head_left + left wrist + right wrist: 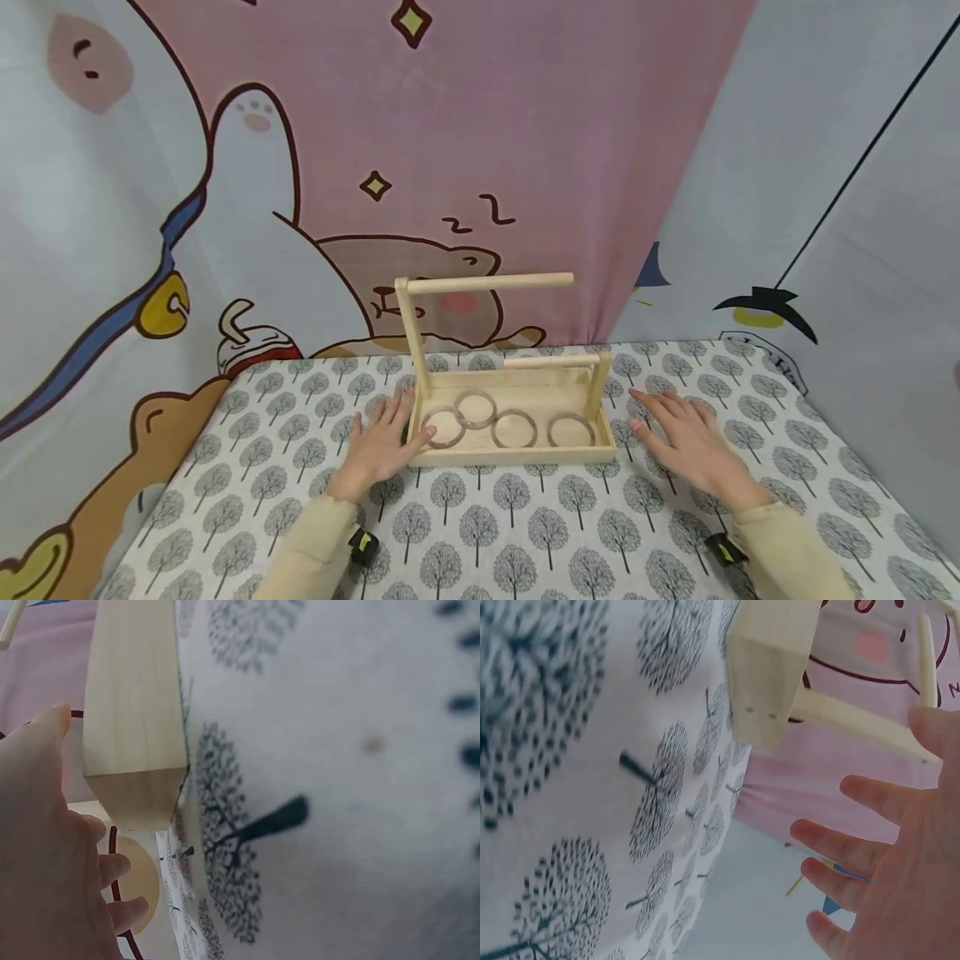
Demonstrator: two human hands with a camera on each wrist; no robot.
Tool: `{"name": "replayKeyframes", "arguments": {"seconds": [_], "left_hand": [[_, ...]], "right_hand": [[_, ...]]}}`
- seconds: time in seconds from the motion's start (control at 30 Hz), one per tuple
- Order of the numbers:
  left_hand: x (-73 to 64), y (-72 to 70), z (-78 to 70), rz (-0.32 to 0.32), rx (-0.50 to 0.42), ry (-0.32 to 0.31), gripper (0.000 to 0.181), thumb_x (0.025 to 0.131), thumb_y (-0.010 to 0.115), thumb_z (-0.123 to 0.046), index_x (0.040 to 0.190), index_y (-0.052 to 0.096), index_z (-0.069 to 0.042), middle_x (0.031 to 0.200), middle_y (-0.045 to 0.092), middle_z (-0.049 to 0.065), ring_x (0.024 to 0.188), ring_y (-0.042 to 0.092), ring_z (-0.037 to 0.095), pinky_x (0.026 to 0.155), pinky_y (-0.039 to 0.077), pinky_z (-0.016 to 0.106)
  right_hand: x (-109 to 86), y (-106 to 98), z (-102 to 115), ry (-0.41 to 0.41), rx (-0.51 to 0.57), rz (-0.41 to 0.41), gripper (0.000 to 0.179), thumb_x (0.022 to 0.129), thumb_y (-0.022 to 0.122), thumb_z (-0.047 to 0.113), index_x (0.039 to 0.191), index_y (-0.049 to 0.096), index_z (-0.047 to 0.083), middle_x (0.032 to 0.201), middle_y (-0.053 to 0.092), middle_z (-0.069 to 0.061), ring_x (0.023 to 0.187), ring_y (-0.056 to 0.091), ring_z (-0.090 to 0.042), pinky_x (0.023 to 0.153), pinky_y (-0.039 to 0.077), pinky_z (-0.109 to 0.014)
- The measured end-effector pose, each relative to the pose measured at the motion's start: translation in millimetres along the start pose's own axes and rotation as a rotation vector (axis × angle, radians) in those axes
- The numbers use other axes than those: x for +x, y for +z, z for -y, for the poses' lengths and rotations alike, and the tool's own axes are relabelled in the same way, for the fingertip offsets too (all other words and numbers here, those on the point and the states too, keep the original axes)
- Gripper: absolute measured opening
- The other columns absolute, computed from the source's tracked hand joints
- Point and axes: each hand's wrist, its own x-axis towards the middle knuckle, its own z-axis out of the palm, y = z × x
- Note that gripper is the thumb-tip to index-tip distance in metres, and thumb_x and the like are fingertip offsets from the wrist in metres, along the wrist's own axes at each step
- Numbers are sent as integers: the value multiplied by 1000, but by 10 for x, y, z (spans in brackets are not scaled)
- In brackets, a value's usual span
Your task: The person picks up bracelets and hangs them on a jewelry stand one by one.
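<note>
A pale wooden tray stand [517, 457] sits on the patterned cloth. Its left post carries a tall rod [491, 283] pointing right, and a lower rod [551, 362] points left from the short right post. Inside lie several brownish rings: one ring [550, 431] apart at the right, another ring [493, 427] near the middle, the left ones overlapping. My left hand [381, 446] is at the tray's left end, fingers extended, thumb over its front left corner; whether it touches is unclear. Apart from the tray's right end, my right hand [688, 440] has its fingers spread and holds nothing.
A cloth [480, 533] printed with grey trees covers the table. Behind it hangs a pink and white curtain [570, 150] with cartoon animals, close behind the tray. Dark wrist devices show below both hands, such as the left device [363, 547].
</note>
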Motion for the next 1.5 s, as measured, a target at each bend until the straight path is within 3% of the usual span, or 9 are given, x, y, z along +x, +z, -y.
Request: {"name": "replayKeyframes", "arguments": {"seconds": [0.27,0.43,0.67,0.83,1.0,1.27,1.5], "left_hand": [[13,67,-12,32,27,31,90,92,38,-69,156,12,-10,159,15,11,141,17,42,107,8,69],[20,42,-39,37,-1,44,92,92,41,-67,155,11,-8,159,15,12,141,19,42,109,8,66],[40,47,-25,49,-88,89,91,94,48,-58,155,7,-4,157,16,19,140,19,45,109,7,66],[69,87,7,48,-183,117,93,93,53,-56,155,5,-7,158,13,17,139,21,43,108,8,68],[110,137,39,64,-193,131,96,92,52,-59,156,1,-8,159,10,14,141,21,40,107,7,69],[99,76,18,84,-242,113,100,89,57,-59,156,4,-8,155,22,19,139,24,42,107,7,69],[95,74,69,78,-258,126,102,88,58,-60,155,4,-6,153,25,24,137,25,46,106,8,71]], "right_hand": [[0,84,148,-48,19,-34,51,102,46,38,142,47,6,136,49,-24,126,40,-46,100,24,-66],[10,129,267,-70,46,-57,48,101,50,34,140,49,7,135,52,-21,124,43,-43,98,29,-62],[88,213,433,-165,75,-118,43,98,56,28,134,55,4,131,55,-18,119,48,-41,96,34,-64],[160,297,529,-204,123,-105,43,99,55,28,135,55,6,133,54,-18,121,48,-41,98,32,-65],[243,379,647,-231,128,-74,46,98,55,33,137,53,9,136,53,-15,124,46,-41,102,29,-64],[429,530,872,-283,149,-69,51,96,57,40,138,53,10,134,54,-13,122,49,-37,101,33,-63],[567,635,1057,-245,184,-5,55,96,53,48,141,50,17,137,52,-12,120,51,-35,95,40,-62]]}}
